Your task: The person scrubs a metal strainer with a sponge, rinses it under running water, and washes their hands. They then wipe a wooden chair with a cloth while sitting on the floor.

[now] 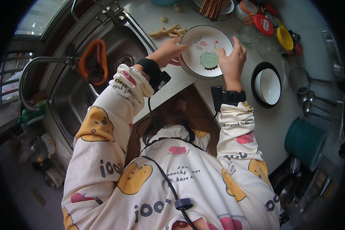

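A round white plate with a dark rim, a green cartoon figure and red sprigs lies between my two hands at the counter. My left hand grips its left edge, thumb over the rim and the other fingers partly hidden. On the opposite side my right hand straddles the rim, its thumb over the inner surface and its fingers along the outside. A pinkish edge shows beneath the plate's lower left; I cannot tell whether it is a separate dish. Ginger root lies just beyond my left hand.
Left of me is a steel double sink with an orange strainer basket holding dark food. Jars with red and yellow lids crowd the back right. A white bowl sits in a dark one; ladles lie farther right.
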Demonstrator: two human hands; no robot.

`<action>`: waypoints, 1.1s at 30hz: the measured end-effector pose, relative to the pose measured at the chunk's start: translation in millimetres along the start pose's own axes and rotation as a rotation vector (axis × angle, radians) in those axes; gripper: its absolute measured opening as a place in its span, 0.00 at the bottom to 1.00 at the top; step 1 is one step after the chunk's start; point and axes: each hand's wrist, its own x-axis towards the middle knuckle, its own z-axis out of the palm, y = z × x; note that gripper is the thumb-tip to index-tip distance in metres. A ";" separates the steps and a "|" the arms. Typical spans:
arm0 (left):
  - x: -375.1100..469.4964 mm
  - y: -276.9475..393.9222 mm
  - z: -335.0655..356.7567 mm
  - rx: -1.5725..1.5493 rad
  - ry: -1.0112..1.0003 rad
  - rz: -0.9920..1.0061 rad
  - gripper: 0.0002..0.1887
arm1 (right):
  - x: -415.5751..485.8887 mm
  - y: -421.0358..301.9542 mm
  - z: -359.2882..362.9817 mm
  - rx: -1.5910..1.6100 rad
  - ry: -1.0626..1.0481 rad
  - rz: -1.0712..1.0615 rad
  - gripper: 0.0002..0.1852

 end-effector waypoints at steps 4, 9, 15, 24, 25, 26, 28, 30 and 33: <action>-0.2 -3.4 -7.4 -0.147 -0.164 -0.081 0.26 | -1.8 20.2 -8.6 0.378 -0.404 0.642 0.25; -2.1 0.0 -7.1 -0.293 -0.221 -0.106 0.28 | 0.4 18.9 -16.5 0.606 -0.548 0.912 0.20; -24.1 -2.8 -32.7 -0.304 -0.146 -0.002 0.29 | 4.7 -27.4 -15.4 0.716 -0.492 0.725 0.20; -87.0 -40.3 -141.4 -0.421 0.176 0.295 0.28 | 8.2 -136.9 67.2 0.960 -0.662 0.433 0.26; -91.3 -46.9 -148.1 -0.440 0.217 0.315 0.29 | 5.8 -146.0 77.9 0.937 -0.636 0.421 0.27; -96.8 -54.4 -152.9 -0.471 0.281 0.304 0.29 | 0.9 -152.7 83.8 0.963 -0.623 0.331 0.27; -104.7 -68.6 -160.4 -0.533 0.310 0.348 0.29 | -2.5 -163.5 93.9 0.947 -0.621 0.256 0.27; -111.0 -80.9 -167.6 -0.574 0.383 0.395 0.28 | -8.1 -173.9 101.4 0.905 -0.637 0.180 0.27; -119.7 -93.6 -176.9 -0.422 0.458 0.556 0.29 | -16.3 -183.9 109.3 0.895 -0.629 0.013 0.28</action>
